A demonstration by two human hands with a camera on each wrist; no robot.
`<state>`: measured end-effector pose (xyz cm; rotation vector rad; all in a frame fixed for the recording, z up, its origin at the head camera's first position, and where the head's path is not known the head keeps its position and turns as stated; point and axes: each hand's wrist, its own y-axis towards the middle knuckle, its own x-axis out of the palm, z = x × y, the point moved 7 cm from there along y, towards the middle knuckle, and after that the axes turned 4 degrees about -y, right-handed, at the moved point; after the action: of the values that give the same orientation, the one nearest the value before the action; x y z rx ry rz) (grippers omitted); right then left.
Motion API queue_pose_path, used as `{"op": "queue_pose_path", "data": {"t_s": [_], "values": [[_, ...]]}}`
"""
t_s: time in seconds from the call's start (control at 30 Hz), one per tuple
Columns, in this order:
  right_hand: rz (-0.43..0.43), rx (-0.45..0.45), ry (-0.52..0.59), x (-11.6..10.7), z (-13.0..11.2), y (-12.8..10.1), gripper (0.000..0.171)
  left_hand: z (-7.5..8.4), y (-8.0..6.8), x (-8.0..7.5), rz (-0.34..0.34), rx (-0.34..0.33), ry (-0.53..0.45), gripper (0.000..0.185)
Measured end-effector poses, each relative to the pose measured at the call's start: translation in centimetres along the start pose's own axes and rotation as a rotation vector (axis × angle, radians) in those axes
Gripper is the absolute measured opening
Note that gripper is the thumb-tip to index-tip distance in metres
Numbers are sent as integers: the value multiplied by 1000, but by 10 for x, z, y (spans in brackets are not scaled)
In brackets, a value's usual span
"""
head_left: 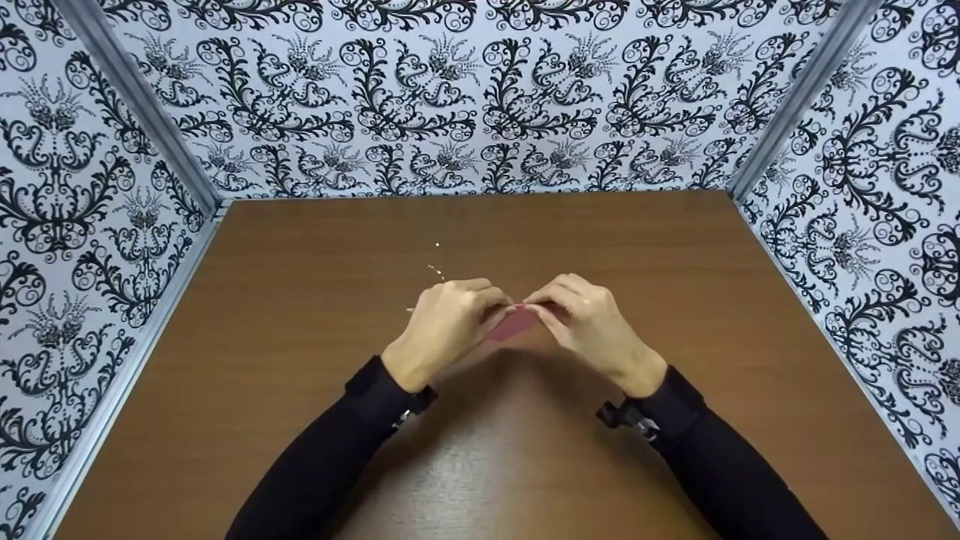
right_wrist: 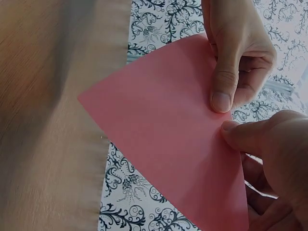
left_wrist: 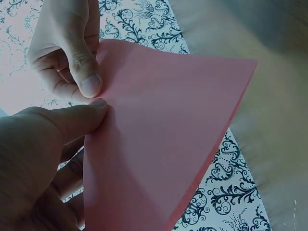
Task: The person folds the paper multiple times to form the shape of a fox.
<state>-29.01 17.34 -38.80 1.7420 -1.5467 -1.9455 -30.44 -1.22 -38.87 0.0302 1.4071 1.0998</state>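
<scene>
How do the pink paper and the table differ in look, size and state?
The pink paper is plain; the table shows brown wood grain. The paper is far smaller than the table. The paper is pinched by the left hand and right hand; the table lies flat beneath.

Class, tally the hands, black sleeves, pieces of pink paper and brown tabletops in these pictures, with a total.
Hands: 2 (left hand, right hand)
Black sleeves: 2 (left sleeve, right sleeve)
Pink paper: 1
Brown tabletop: 1
Total: 6
</scene>
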Motion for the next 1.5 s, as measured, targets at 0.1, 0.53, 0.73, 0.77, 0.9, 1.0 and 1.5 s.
{"op": "queue_pose_path", "data": {"t_s": [0.1,0.53,0.73,0.77,0.9,1.0,1.5], "values": [[-12,7,-2,0,0,0,8,1,0,0,14,3,-3,8],[-42,15,23,2,-2,-3,8,11,1,-1,89,70,2,6],[-50,4,25,4,-3,-4,9,8,-1,1,59,61,-21,4],[-50,3,26,4,-3,-4,9,8,-1,1,56,60,-24,4],[-51,4,29,4,-3,-4,9,8,-1,0,58,61,-36,5],[-54,5,35,4,-3,-3,9,8,-1,-1,56,57,-42,5],[-42,25,3,-6,8,0,6,-3,0,-15,63,46,-32,5]]}}
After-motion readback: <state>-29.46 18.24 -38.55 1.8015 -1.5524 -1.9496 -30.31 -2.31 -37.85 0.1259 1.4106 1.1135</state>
